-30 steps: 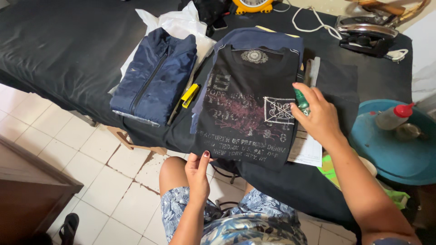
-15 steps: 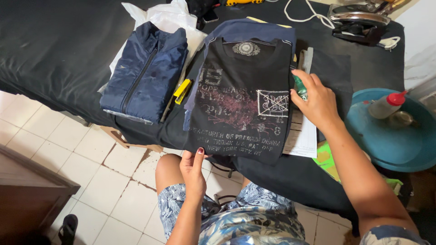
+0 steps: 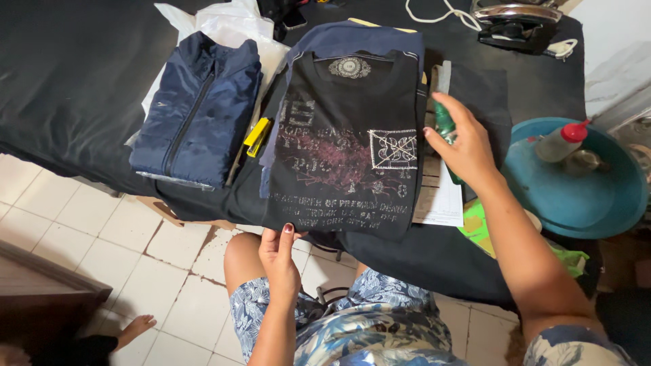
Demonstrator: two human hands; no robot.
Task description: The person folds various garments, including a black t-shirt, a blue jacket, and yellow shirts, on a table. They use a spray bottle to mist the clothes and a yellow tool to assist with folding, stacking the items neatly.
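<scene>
At 12 o'clock from my knees, on the black cloth-covered table (image 3: 81, 88), lies the folded black T-shirt with pale printed graphics (image 3: 349, 146), its lower hem hanging over the table edge. My left hand (image 3: 278, 261) sits at 6 o'clock of the shirt, thumb and fingers pinching that hem. My right hand (image 3: 461, 146) is at 3 o'clock of the shirt, fingers curled around a small green bottle (image 3: 444, 125), fingertips just beside the shirt's right edge. At 9 o'clock of the shirt rests a folded navy zip jacket (image 3: 196, 112) on white plastic, with a yellow and black tool (image 3: 258, 137) between the 2 garments. At 3 o'clock of my right hand sits a round teal basin (image 3: 610, 203) holding a red-capped squeeze bottle (image 3: 561, 141). At 1 o'clock stands a dark clothes iron (image 3: 519, 26).
</scene>
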